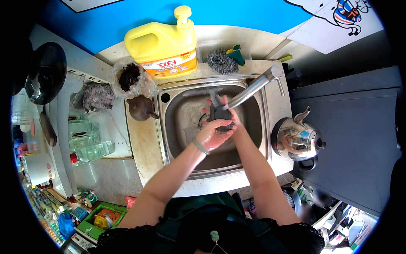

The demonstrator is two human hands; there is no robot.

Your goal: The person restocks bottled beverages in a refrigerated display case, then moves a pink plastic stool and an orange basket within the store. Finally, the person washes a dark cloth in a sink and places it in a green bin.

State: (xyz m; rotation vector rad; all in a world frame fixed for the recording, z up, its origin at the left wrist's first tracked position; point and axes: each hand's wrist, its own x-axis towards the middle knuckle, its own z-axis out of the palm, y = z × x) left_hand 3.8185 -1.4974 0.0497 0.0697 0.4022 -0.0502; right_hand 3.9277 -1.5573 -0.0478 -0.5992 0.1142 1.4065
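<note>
Both my hands are over the stainless steel sink (264, 139), around a small dark rounded vessel (219, 113). My left hand (212, 136), with a pale green bangle at the wrist, grips its near side with the thumb across the top. My right hand (234, 118) cups it from the right and below; fingertips show past its far and left sides. Water from the metal faucet (253, 89) runs onto the vessel and splashes beyond it. A thin dark loop (201, 120) shows left of the vessel; whether it belongs to it, I cannot tell. My hands hide much of the vessel.
A brown clay teapot (141, 108) stands on the left ledge, below a plastic bag of dark dried material (129, 76). Behind the sink are a yellow detergent jug (161, 47) and a clear tub (203, 70) with a steel scrubber (222, 60). A metal kettle (296, 138) stands at right.
</note>
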